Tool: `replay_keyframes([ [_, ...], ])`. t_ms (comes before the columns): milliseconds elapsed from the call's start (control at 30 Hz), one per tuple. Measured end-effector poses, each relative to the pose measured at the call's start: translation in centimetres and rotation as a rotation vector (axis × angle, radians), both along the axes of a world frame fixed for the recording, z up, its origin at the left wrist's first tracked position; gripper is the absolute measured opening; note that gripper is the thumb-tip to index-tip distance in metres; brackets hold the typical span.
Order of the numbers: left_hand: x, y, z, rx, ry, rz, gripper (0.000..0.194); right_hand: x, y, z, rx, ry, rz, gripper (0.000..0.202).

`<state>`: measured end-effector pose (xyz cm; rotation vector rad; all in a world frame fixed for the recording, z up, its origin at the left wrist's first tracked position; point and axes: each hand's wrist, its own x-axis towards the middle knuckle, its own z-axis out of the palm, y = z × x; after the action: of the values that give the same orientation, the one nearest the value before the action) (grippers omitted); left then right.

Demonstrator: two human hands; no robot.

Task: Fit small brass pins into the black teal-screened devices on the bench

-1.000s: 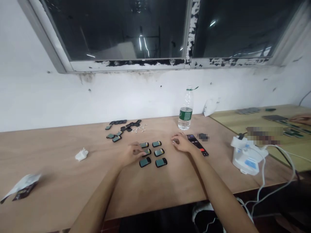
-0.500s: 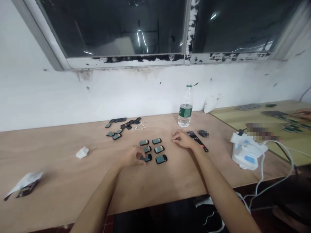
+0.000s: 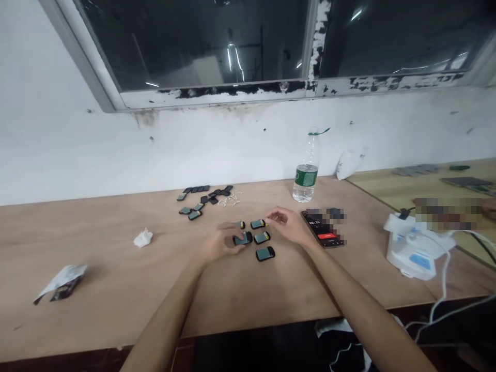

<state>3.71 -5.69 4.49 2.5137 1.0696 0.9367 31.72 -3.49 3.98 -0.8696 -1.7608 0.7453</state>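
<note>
My left hand [image 3: 221, 243] has its thumb and fingers around a small black device with a grey-green face [image 3: 243, 238], raised over the left column of similar devices. Another device [image 3: 240, 225] is partly behind its fingers. In the right column lie three more: a far one [image 3: 257, 223], a middle one [image 3: 261, 237] and a near one [image 3: 265, 253]. My right hand [image 3: 284, 224] is beside the far one, thumb and fingertips pinched together; a tiny pale thing seems to be between them, too small to name.
Several black parts [image 3: 211, 197] and small white pieces [image 3: 229, 199] lie near the wall. A bottle [image 3: 306, 181], a phone [image 3: 321, 230] and a white device with cables [image 3: 411, 253] stand or lie on the right. Crumpled tissue [image 3: 143, 238] and a wrapper [image 3: 64, 284] lie left.
My left hand has taken hold of the near-left device and moved it away from me, over the middle one. My right hand has moved left towards the far-right device. The view has shifted slightly.
</note>
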Motion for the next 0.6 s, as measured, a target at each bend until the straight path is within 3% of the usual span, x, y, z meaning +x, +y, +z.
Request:
replay_keyframes([
  [233, 0.7, -0.2, -0.6, 0.088, -0.008, 0.041, 0.013, -3.3, -1.4, -0.7, -0.049, 0.044, 0.069, 0.025],
  [600, 1.3, -0.3, -0.4, 0.202, -0.073, -0.042, 0.011, -4.3, -2.2, -0.9, 0.219, -0.001, -0.05, 0.019],
])
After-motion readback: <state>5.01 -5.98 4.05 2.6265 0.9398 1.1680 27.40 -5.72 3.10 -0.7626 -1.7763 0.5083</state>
